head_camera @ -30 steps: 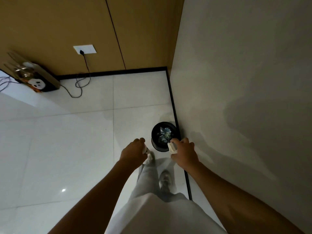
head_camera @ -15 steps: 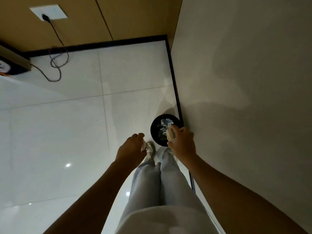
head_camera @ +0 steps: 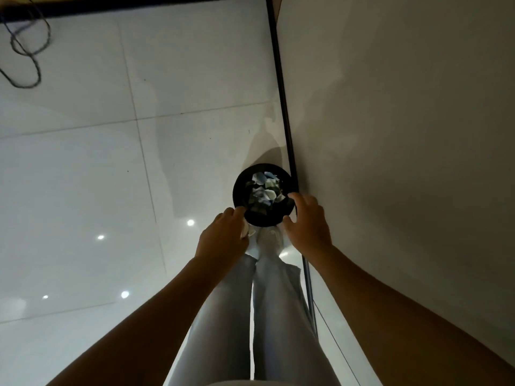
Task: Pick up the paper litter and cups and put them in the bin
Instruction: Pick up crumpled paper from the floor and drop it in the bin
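Note:
A round black bin [head_camera: 240, 200] stands on the white tiled floor against the right wall, with several crumpled white and bluish papers [head_camera: 264, 189] inside. My left hand [head_camera: 223, 236] hovers at the bin's near left rim and grips a small piece of white paper [head_camera: 245, 230] that peeks out beside the fingers. Over the near right rim my right hand [head_camera: 306, 221] has its fingers spread and loose, and nothing shows in it.
A pale wall [head_camera: 404, 135] with a black baseboard [head_camera: 281, 93] runs close along the right of the bin. A dark cable [head_camera: 25, 51] loops on the floor at the far left. My legs and white shoes [head_camera: 269, 238] stand right before the bin.
I have stepped closer and look more steeply down. The white item pinched in my right hand is gone from it, and that hand has opened over the bin. My left hand has reached the rim.

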`<action>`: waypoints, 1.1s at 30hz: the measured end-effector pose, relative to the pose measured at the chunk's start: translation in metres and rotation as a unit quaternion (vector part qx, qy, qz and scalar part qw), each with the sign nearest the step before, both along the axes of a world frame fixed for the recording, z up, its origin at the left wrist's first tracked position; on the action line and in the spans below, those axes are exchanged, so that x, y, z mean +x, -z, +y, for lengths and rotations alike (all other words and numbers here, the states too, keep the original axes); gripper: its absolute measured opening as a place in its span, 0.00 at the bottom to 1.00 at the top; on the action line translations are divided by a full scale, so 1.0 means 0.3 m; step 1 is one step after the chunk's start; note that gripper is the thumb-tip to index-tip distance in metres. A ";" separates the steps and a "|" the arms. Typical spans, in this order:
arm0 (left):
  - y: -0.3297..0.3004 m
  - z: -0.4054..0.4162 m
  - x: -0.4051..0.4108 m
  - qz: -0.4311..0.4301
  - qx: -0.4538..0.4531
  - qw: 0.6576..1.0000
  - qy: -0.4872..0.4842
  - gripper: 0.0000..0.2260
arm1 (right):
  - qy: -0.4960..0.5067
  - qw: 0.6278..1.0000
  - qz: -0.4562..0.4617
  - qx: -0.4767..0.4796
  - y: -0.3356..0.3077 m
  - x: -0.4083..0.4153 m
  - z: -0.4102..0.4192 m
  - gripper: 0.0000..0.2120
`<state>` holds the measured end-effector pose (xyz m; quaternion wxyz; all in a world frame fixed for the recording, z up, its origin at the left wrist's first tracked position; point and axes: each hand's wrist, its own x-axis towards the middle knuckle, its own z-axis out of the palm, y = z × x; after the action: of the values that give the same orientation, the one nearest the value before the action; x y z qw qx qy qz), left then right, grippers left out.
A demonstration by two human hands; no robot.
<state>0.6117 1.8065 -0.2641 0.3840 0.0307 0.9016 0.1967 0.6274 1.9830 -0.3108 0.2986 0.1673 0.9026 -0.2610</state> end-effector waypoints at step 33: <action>-0.712 -0.393 0.558 0.137 -0.181 0.940 -0.254 0.18 | -0.588 0.799 0.125 0.009 -0.832 0.163 -0.647 0.22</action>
<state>0.7791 1.6885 -0.0506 0.1936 -0.2425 0.9437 0.1150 0.6763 1.7889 -0.0612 0.2778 -0.4268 0.8594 -0.0463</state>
